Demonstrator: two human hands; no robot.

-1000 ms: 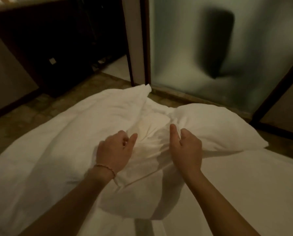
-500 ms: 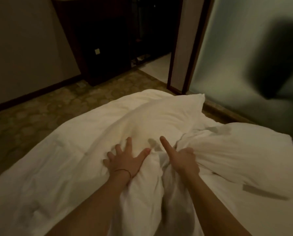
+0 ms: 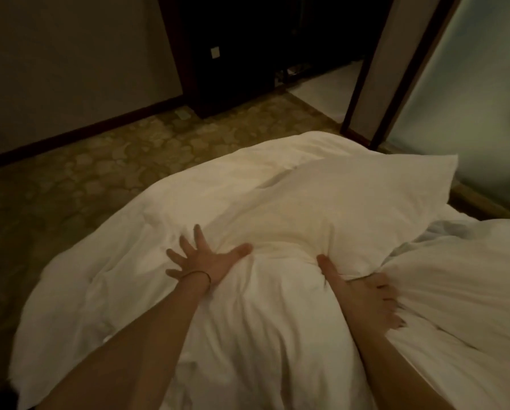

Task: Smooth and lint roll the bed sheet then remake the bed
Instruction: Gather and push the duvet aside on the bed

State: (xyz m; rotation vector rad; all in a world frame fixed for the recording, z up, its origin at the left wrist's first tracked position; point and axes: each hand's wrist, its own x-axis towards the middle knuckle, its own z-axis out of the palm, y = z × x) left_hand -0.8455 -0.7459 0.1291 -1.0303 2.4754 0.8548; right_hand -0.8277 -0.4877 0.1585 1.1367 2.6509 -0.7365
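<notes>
The left hand lay flat with its fingers spread wide, pressing down into the pillow, a thin bracelet at its wrist. The right hand met the pillow's near right corner: the thumb stretched along the pillow's edge, the fingers fanned out and pushed into the bunched duvet just right of the pillow. Neither hand pinched or gripped any cloth.

The pillow sat plump on the white bedding, its far corner pointing toward a frosted glass panel. More rumpled white cover spread left of the pillow to the edge of the bed. Beyond the pillow lay patterned carpet and a dark cabinet. No lint roller showed anywhere.

This looked like the remaking stage, with the pillow being pressed and shaped into place. The next move would likely call for both palms sweeping outward from the pillow to flatten the creases, then drawing the duvet straight alongside it.
</notes>
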